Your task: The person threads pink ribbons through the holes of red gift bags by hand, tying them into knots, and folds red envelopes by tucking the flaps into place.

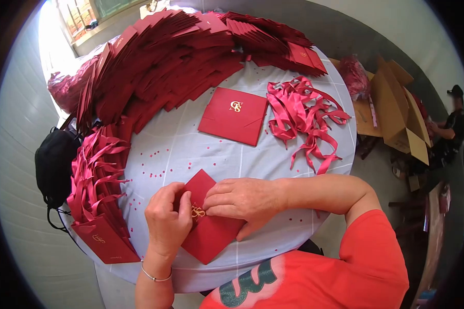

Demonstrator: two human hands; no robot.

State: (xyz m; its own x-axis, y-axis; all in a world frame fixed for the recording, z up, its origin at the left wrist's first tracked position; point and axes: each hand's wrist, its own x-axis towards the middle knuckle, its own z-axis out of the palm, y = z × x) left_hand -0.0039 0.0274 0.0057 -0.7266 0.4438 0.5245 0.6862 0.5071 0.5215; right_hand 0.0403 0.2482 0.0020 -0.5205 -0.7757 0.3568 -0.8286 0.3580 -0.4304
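Observation:
A flat red paper gift bag (210,238) with a gold monogram lies turned at an angle on the table before me. My left hand (167,216) is curled at its left edge, thumb on the bag beside the monogram; the fingertips are partly hidden. Across the bag's right side lies my right hand (245,200), its fingers stretched out and pressing flat. Farther back rests another flat red bag (233,116) with the same monogram. To its right is a loose heap of pink-red ribbons (299,110).
Red bags (165,67) are piled along the table's far edge. Ribboned bags (105,239) stand at the left, by a black drawstring bag (54,165). Small red dots are scattered over the tablecloth (175,147). Open cardboard boxes (397,110) and another person (448,129) are at right.

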